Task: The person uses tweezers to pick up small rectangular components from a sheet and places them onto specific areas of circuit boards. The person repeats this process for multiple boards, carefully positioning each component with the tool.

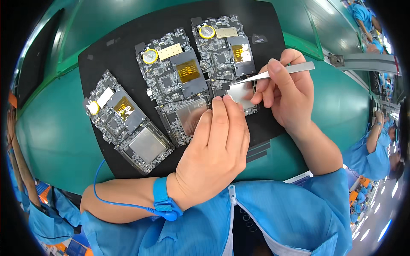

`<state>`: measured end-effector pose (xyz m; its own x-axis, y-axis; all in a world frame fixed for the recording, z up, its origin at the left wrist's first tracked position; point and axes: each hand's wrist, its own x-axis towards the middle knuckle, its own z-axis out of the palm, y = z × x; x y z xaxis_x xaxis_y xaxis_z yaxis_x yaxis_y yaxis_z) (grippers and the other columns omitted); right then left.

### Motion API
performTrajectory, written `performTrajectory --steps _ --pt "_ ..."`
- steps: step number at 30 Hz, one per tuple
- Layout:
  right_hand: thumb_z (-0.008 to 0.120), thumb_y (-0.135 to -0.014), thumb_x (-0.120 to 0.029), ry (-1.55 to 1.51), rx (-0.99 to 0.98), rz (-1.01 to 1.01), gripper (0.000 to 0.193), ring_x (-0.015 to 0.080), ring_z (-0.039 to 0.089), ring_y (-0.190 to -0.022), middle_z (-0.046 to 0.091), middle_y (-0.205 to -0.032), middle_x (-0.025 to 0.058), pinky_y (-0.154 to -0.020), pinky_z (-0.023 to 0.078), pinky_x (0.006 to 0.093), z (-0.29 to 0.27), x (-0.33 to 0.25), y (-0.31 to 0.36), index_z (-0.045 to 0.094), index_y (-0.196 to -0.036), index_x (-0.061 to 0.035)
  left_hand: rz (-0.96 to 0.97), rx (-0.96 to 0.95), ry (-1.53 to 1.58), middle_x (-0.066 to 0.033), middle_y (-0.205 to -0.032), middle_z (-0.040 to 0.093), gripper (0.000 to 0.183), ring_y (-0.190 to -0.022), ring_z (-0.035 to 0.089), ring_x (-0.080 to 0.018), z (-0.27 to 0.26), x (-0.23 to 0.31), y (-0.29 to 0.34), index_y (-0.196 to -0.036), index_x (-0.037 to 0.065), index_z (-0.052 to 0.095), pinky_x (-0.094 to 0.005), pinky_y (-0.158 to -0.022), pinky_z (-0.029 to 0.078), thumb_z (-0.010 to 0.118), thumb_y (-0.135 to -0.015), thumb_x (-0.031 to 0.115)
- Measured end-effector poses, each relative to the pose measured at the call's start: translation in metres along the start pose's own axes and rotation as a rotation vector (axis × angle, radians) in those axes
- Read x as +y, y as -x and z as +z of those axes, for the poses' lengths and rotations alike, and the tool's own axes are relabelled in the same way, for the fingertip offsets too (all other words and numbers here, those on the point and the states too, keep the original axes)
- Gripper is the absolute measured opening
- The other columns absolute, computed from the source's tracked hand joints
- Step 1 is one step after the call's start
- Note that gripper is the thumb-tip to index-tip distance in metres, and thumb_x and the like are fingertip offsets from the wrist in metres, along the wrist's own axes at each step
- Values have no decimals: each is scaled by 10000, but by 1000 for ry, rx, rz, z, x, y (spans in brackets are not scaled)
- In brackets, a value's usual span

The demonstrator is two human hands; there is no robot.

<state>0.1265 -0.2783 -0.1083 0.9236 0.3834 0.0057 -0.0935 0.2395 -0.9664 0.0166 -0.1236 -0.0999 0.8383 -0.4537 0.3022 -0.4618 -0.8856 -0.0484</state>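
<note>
Three circuit boards lie on a black mat, each with a round coin cell, amber tape and a silver metal shield. My right hand (290, 91) pinches metal tweezers (277, 73), whose tips point left at the middle of the right circuit board (220, 55), just above its shield. With fingers bent down, my left hand (220, 145) rests its fingertips at that board's lower left edge; whether it grips anything there is hidden. Partly covered by my left hand is the lower end of the middle circuit board (164, 77). The left circuit board (128, 121) lies tilted, apart from both hands.
The black mat (115, 55) lies on a green work surface (60, 136). A blue wrist strap (161, 194) with a coiling cord (100, 196) circles my left wrist. A metal rail (363, 62) stands at the right. Other people in blue work at both sides.
</note>
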Motion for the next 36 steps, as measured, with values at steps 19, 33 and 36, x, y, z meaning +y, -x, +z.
performTrajectory --steps 19,33,36 --pt "515 -941 -100 -12 -5 -14 168 133 577 -472 582 -651 102 -462 514 240 0 2 -1 357 -981 -59 -71 50 58 -257 -1112 556 300 -983 574 -332 4 -1 -1 -1030 -46 616 -368 -781 502 575 -756 69" --pt "522 -939 -110 -32 0 38 179 115 544 -452 568 -661 94 -466 528 257 -1 -2 -3 359 -990 -55 -43 76 75 -218 -1016 566 280 -982 558 -332 5 -3 -2 -980 -59 632 -353 -818 494 585 -751 95" --pt "521 -940 -109 -16 -1 34 177 113 543 -450 570 -662 96 -469 529 256 -1 -2 -3 359 -986 -53 -40 68 78 -217 -1013 565 280 -980 557 -331 4 -3 -2 -982 -60 633 -352 -817 494 586 -752 93"
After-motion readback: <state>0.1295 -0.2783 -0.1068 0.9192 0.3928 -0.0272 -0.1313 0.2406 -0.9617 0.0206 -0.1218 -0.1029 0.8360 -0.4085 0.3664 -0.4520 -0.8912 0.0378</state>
